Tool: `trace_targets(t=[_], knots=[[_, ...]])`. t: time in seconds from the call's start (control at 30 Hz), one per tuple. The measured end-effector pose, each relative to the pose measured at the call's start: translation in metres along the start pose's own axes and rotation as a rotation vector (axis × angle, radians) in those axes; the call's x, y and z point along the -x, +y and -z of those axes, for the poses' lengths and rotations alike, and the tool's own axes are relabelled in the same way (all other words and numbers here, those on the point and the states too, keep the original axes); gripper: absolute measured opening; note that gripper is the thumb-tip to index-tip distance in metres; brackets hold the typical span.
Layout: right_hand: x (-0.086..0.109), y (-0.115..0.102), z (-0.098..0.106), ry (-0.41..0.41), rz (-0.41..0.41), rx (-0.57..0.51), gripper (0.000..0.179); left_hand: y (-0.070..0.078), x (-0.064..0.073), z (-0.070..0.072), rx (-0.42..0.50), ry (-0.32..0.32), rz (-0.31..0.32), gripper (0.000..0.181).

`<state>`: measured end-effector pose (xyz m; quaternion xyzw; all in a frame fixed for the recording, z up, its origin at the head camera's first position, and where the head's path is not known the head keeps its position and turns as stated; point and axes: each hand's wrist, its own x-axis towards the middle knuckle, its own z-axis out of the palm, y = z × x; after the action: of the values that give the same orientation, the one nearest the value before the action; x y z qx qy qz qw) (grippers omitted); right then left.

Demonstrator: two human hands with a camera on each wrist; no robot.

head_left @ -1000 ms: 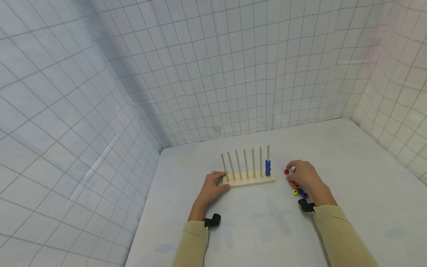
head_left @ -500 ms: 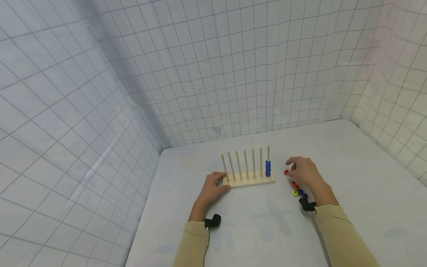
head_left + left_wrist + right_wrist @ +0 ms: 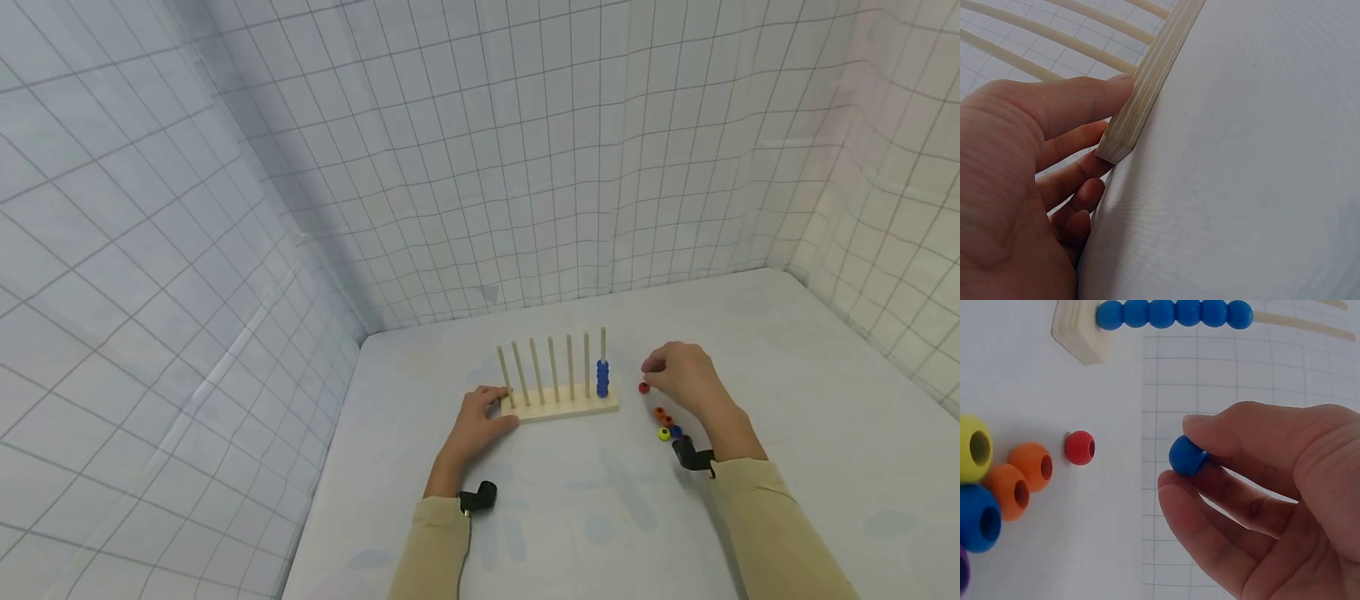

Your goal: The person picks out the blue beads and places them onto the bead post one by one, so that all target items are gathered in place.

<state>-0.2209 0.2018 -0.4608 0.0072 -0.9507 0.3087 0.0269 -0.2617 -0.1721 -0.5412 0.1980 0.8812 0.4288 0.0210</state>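
My left hand [image 3: 474,427] grips the left end of a wooden peg rack [image 3: 558,407]; in the left wrist view the thumb [image 3: 1094,100] presses one long edge of the base, with fingers round the other side. The rack's rightmost peg carries a stack of several blue beads [image 3: 603,378]; its other pegs are bare. In the right wrist view my right hand [image 3: 1272,481] pinches a single blue bead [image 3: 1187,455] between thumb and fingers, above the table. That bead is hidden in the head view. A red bead [image 3: 644,387] lies under the right fingertips, apart from them.
Close to the right wrist lie two orange beads [image 3: 1031,467], a yellow bead [image 3: 663,433], a loose blue bead [image 3: 677,432] and a purple bead [image 3: 963,570], partly cut off. White cloth [image 3: 555,508] covers the table. Grid-patterned curtains [image 3: 525,167] stand behind and at both sides.
My right hand has lifted slightly from beside the red bead, and its thumb and fingertips have come together. The red bead stays on the table. The left hand and the rack have not moved.
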Motion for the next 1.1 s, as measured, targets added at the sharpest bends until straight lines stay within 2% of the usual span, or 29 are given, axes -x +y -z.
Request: trace_targets(t=[0.3, 0.67, 1.1], knots=[[0.005, -0.012, 0.009, 0.062, 0.042, -0.007, 0.016, 0.000, -0.001, 0.000, -0.011, -0.002, -0.001, 0.055], [0.007, -0.026, 0.021, 0.180, 0.185, -0.009, 0.012, 0.003, 0.000, 0.002, 0.003, 0.000, 0.000, 0.056], [0.009, -0.048, 0.031, 0.294, 0.239, -0.053, 0.020, -0.002, 0.000, 0.000, 0.001, 0.000, -0.003, 0.055]])
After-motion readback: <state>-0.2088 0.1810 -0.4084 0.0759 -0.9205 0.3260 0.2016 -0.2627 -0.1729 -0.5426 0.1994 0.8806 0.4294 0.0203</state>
